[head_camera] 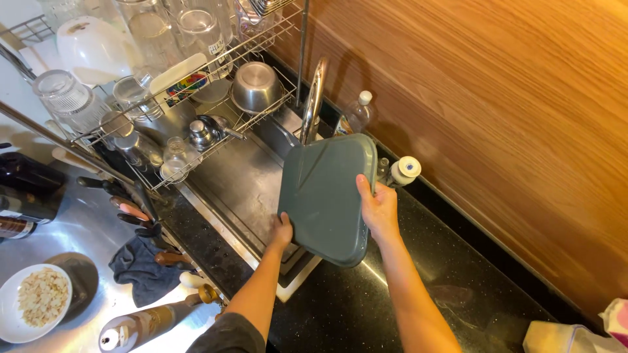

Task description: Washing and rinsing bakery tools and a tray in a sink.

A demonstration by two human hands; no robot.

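Note:
I hold a dark grey-green plastic board or tray (325,196) with rounded corners, tilted over the steel sink (235,186). My left hand (282,232) grips its lower left edge, fingers hidden behind it. On the right edge sits my right hand (377,208), thumb on the face. The curved steel tap (314,98) stands just behind the board's top edge.
A wire dish rack (196,111) with glasses, a steel bowl (256,86) and cups sits over the sink's left part. Bottles (358,112) stand by the wooden wall. A dark cloth (140,265), knife handles, a plate of chopped food (33,302) and a sauce bottle (147,323) lie at left.

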